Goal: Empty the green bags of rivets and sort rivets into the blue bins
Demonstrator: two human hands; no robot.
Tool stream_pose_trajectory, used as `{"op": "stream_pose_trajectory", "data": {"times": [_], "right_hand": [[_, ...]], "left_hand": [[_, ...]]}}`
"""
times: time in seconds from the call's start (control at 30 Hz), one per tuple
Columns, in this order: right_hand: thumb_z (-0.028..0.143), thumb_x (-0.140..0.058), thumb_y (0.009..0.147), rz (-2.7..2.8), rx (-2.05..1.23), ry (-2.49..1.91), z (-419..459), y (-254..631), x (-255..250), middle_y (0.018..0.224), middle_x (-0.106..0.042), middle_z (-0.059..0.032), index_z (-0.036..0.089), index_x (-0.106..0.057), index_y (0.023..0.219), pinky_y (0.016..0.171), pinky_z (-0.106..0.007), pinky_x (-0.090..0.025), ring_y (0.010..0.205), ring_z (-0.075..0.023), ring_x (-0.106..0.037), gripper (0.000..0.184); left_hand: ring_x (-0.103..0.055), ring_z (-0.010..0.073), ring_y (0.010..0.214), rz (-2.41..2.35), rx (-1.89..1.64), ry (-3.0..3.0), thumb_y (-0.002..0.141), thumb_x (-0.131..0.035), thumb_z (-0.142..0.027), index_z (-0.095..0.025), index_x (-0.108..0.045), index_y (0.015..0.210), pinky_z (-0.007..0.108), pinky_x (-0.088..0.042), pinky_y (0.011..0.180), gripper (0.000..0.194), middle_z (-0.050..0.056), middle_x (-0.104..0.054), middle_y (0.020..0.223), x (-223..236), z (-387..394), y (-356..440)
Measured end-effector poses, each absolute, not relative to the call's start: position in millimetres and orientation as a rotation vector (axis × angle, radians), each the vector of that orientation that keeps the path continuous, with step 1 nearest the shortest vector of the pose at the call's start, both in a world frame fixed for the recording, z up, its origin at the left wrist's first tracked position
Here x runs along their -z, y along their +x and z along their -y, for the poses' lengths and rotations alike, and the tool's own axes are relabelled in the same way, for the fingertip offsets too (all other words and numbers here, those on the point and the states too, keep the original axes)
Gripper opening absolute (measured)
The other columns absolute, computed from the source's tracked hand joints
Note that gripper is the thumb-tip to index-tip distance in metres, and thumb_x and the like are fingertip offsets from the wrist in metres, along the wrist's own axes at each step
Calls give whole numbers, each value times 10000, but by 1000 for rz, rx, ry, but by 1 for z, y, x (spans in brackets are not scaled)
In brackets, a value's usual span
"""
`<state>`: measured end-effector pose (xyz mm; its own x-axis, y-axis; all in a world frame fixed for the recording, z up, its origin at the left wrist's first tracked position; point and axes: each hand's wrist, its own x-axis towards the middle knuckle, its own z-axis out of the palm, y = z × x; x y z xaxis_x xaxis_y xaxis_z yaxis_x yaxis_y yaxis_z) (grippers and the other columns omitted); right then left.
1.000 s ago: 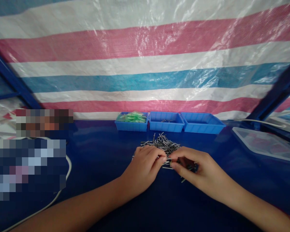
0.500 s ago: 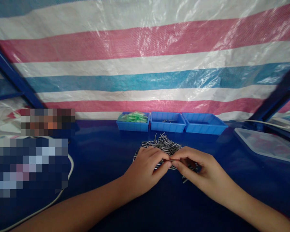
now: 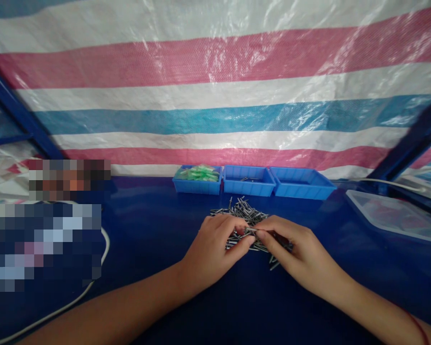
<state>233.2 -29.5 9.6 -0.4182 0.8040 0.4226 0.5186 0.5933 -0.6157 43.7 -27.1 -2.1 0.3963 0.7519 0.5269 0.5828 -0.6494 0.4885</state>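
A heap of thin metal rods, like screws or nails [image 3: 246,208], lies on the blue table beneath and behind both hands. My right hand [image 3: 296,242] pinches one such metal rod [image 3: 250,230] between thumb and forefinger, its end pointing left. My left hand [image 3: 215,242] faces it, thumb and forefinger parted around the rod's free end. Whether those left fingertips touch the rod I cannot tell. The far fingers of both hands are partly hidden.
Along the table's back edge stand three blue bins: one with green packets [image 3: 200,173], a middle bin [image 3: 249,189] with a few metal rods, and a right bin [image 3: 305,190]. A translucent lid [image 3: 395,218] lies right; a white cable [image 3: 106,244] curves at left.
The fingertips of both hands met at a small piece half a second ago. Now the left thumb and forefinger have spread apart, while the right hand still pinches a rod.
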Motion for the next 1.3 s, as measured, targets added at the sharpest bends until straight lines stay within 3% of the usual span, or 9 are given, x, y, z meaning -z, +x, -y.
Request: {"op": "stream_pose_trajectory", "data": {"times": [0.2,0.37,0.57,0.83,1.03,1.3], "right_hand": [[308,-476,887,1959,7,-1278,-20,244,-25,777,-684,-50,188,-639,855,606,-287,-457,608,-158,-598,205],[285,-452,874,1986,227,-1421,-70,242,-31,814,-684,-107,148,-666,831,641,-316,-431,707,-211,-620,258],[297,-483,854,2040,107,-1399,-44,237,-30,760,-676,-56,163,-665,844,628,-300,-443,673,-180,-617,226],[226,-536,812,2054,-498,-1118,22,226,-13,687,-622,3,192,-635,890,507,-229,-438,551,-107,-540,131],[330,-553,849,1963,-620,-1074,26,221,-13,687,-610,-7,197,-646,846,539,-231,-446,596,-115,-542,162],[292,-540,859,1951,-627,-1046,28,223,-12,753,-652,-27,206,-659,892,578,-249,-471,660,-136,-591,150]], "left_hand": [[-555,198,919,-1214,-891,2541,815,-554,-205,-216,-602,898,361,-361,796,97,14,-643,925,3,28,45],[-526,221,927,-1237,-793,2623,762,-589,-226,-212,-633,797,391,-338,787,57,20,-628,931,2,30,45],[-509,214,937,-1244,-761,2648,872,-508,-229,-205,-613,805,379,-331,778,127,17,-621,952,3,29,45],[-526,150,811,-1286,-1069,2347,919,-455,-217,-199,-552,859,311,-363,754,115,-10,-616,842,-1,24,41],[-548,158,825,-1199,-1090,2350,905,-469,-220,-204,-555,854,314,-383,768,101,1,-627,842,1,23,42],[-575,166,874,-1168,-1066,2406,896,-496,-218,-211,-572,892,328,-386,789,77,8,-642,881,1,24,43]]}}
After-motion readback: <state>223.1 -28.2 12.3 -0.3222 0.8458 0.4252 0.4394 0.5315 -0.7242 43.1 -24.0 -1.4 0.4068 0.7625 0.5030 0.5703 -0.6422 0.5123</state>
